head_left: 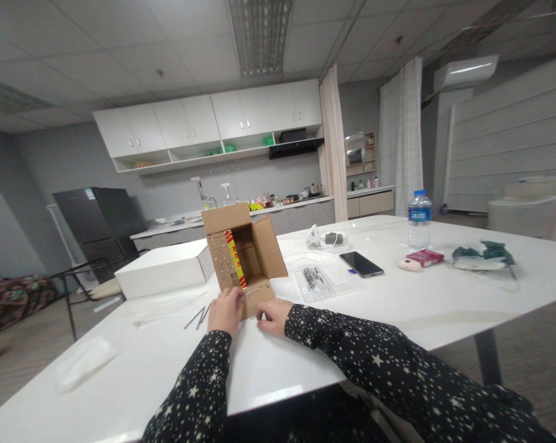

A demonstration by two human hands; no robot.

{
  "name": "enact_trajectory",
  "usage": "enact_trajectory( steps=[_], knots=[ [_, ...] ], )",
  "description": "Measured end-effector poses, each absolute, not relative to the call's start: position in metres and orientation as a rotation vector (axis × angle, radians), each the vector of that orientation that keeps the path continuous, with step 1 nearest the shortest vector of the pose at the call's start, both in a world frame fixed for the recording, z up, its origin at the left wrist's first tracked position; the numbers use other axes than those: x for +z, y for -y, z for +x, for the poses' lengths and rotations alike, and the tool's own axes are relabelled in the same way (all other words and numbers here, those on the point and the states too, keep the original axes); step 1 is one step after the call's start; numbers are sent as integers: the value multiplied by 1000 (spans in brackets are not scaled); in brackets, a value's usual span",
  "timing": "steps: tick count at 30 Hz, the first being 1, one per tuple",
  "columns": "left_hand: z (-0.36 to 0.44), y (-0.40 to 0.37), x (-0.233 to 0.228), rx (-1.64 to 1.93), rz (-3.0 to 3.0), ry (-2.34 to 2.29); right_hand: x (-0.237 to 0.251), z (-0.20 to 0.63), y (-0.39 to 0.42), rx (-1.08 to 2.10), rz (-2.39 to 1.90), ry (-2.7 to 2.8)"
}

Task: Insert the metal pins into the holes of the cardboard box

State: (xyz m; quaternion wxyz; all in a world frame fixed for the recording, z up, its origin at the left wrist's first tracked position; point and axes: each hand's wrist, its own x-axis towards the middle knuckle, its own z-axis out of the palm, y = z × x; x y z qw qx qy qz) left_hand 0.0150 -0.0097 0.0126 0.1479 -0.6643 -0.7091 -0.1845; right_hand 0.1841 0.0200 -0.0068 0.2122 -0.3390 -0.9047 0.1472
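An open cardboard box (253, 255) stands on the white table in front of me, its flaps spread and its hollow facing me. Small shiny dots cover the left flap and run in a row along the front flap (258, 300). Red and yellow printed tape marks the left flap's edge. My left hand (226, 312) is closed on the box where the left and front flaps meet. Beside the front flap's lower right edge, my right hand (274, 315) rests low on the table with curled fingers; whatever they pinch is too small or hidden to tell.
Right of the box lie a clear packet with dark pieces (312, 280), a phone (361, 264), a water bottle (419, 221), a small red box (424, 258) and green crumpled material (485, 253). Left are a white box (162, 271), dark thin sticks (198, 317) and a tissue (85, 364).
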Motion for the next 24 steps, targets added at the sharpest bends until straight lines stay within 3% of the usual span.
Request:
enact_trajectory(
  steps=[24],
  knots=[
    [21,12,15,-645,-1843,2009,-6,184,-20,420,-936,2524]
  ],
)
